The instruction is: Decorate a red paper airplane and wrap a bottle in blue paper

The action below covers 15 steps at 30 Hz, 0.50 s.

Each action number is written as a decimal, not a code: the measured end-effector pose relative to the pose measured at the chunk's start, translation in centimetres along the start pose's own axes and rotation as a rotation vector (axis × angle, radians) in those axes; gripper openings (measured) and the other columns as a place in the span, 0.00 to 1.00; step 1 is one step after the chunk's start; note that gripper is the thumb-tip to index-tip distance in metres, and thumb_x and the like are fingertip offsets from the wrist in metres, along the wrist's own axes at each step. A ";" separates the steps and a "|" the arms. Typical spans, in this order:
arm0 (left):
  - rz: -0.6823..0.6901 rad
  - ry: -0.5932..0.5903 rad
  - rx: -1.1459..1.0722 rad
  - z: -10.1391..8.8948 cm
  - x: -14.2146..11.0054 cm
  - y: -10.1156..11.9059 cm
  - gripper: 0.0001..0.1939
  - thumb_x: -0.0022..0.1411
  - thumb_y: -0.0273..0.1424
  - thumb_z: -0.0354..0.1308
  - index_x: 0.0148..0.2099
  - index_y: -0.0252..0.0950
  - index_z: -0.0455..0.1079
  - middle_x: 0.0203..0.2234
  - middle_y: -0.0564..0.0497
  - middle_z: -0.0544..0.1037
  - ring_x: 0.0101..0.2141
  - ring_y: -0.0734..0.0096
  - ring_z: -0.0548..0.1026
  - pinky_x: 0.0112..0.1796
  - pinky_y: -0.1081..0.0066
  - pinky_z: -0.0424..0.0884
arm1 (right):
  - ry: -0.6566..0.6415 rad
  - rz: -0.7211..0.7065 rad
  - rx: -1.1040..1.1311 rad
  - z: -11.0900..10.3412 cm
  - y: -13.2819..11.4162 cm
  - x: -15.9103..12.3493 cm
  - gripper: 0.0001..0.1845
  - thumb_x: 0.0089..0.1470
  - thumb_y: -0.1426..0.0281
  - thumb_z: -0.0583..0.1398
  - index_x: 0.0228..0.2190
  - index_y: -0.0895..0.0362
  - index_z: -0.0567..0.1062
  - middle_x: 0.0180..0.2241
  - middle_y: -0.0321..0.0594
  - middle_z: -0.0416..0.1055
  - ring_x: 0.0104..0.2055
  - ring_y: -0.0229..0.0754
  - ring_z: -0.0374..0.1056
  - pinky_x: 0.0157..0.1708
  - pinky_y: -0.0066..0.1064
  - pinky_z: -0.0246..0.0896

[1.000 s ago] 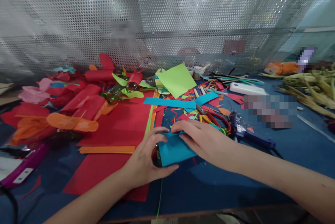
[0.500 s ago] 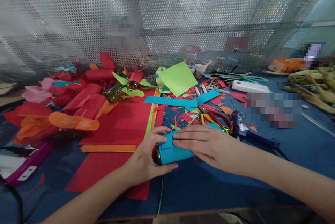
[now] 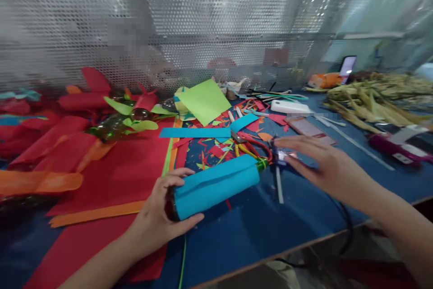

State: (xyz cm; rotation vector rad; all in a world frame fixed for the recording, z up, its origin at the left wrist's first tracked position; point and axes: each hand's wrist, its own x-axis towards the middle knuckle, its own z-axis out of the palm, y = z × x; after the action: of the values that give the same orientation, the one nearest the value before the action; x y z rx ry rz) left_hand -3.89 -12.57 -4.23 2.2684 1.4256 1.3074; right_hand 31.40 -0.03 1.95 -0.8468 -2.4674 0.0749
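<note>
My left hand (image 3: pixel 165 201) grips the bottom end of a bottle wrapped in blue paper (image 3: pixel 216 185), thumb below and fingers above. The bottle lies tilted, its dark base in my palm and its green neck (image 3: pixel 262 163) pointing right. A long overlapping seam in the paper gapes slightly along its top. My right hand (image 3: pixel 321 167), fingers stretched out and apart, is over a dark blue glue gun (image 3: pixel 280 157); whether it touches the gun is unclear. A white glue stick (image 3: pixel 279 187) sticks out of the gun toward me.
Scissors (image 3: pixel 248 144) and pliers with red and yellow handles lie among paper scraps behind the bottle. Blue strips (image 3: pixel 196 132) and red sheets (image 3: pixel 135 158) are to the left, with finished-looking red paper shapes (image 3: pixel 61 140). A phone (image 3: pixel 309 129), a white power strip (image 3: pixel 291 107) and dried husks (image 3: pixel 365 99) are at right.
My right hand has left the blue paper and moved right to the glue gun, uncovering the seam. My left hand still holds the bottle. The view has turned right.
</note>
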 end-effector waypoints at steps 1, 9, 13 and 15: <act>-0.019 0.011 0.026 0.0 0.0 0.0 0.27 0.60 0.36 0.68 0.56 0.48 0.60 0.52 0.44 0.74 0.53 0.51 0.78 0.47 0.55 0.79 | -0.016 0.111 -0.062 -0.4 1.2 -0.8 0.18 0.69 0.65 0.54 0.56 0.53 0.75 0.55 0.48 0.78 0.59 0.57 0.73 0.59 0.55 0.70; -0.284 0.015 0.047 0.2 0.2 1.4 0.25 0.63 0.43 0.62 0.62 0.54 0.66 0.56 0.52 0.74 0.58 0.51 0.72 0.61 0.52 0.69 | -0.223 0.244 -0.117 2.0 5.2 -4.1 0.24 0.64 0.59 0.60 0.56 0.58 0.72 0.56 0.55 0.75 0.59 0.57 0.72 0.58 0.53 0.69; -0.312 0.048 0.012 0.1 0.4 2.0 0.25 0.64 0.46 0.63 0.62 0.55 0.67 0.57 0.53 0.75 0.59 0.53 0.72 0.59 0.56 0.71 | -0.141 0.260 -0.108 2.9 4.6 -3.9 0.18 0.67 0.61 0.54 0.52 0.57 0.74 0.50 0.54 0.76 0.56 0.56 0.73 0.58 0.55 0.68; -0.370 0.079 -0.029 0.1 0.5 2.2 0.25 0.64 0.46 0.63 0.62 0.54 0.67 0.58 0.52 0.76 0.55 0.55 0.76 0.53 0.60 0.77 | -0.087 0.271 -0.101 2.2 4.0 -4.1 0.20 0.68 0.59 0.52 0.52 0.58 0.73 0.50 0.56 0.75 0.56 0.58 0.72 0.57 0.55 0.68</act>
State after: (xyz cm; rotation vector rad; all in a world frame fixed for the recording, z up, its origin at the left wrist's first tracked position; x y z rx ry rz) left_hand -2.33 -13.32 -2.83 1.8347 1.7356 1.2948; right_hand 35.24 1.03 -2.68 -1.2429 -2.4376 0.0858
